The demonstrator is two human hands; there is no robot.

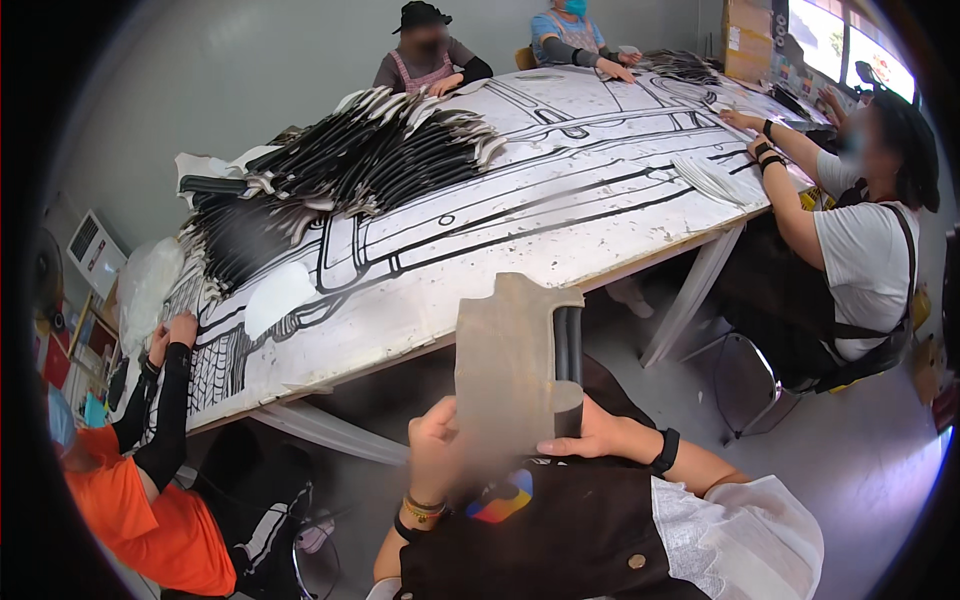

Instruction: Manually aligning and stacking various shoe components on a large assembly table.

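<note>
In front of my chest, off the table's near edge, I hold up a flat beige-grey sheet-like piece with black padded ribs along its right side. My left hand is closed at its lower left edge, the fingertips partly hidden. My right hand grips its lower right corner, thumb across the front by a dark rounded flap. What the piece belongs to cannot be told. A large heap of similar black ribbed pieces with pale edges lies on the table's far left.
The long table has a white cover with black line drawings. On it lie a white sheet and a stack of thin white pieces. Co-workers sit at left, right and far side. A table leg stands at right.
</note>
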